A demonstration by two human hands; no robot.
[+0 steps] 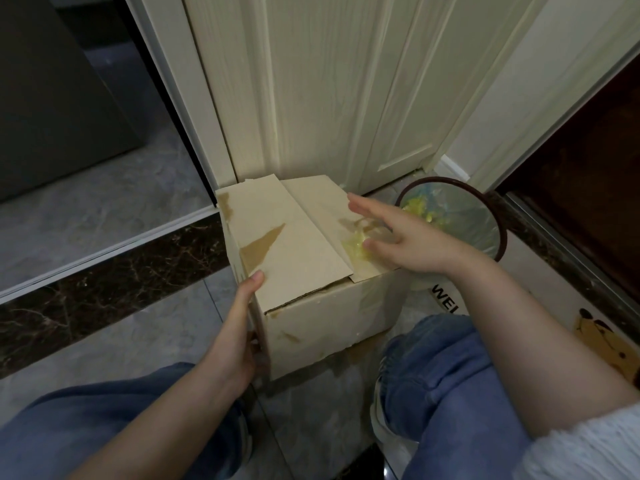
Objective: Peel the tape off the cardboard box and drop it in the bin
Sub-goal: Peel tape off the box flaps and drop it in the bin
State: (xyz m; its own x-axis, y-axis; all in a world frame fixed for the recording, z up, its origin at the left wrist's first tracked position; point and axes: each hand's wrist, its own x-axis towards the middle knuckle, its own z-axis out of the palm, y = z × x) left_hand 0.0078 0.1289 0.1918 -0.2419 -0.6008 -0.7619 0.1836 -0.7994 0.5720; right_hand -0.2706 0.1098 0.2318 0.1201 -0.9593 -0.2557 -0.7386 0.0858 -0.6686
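The crumpled, clear yellowish tape [360, 239] sits on the right-hand top flap of the pale, scuffed cardboard box [311, 306], on the side nearest the round brown-rimmed bin [498, 220], which stands just beside the box. Expect it to be feather-light, limp and sticky, so pinch a loose edge. Your right hand [405, 237] hovers over it, fingers spread and straight; whether it has hold of the tape I cannot tell. Your left hand [239, 327] lies flat against the box's left wall, thumb on the top edge, steadying it
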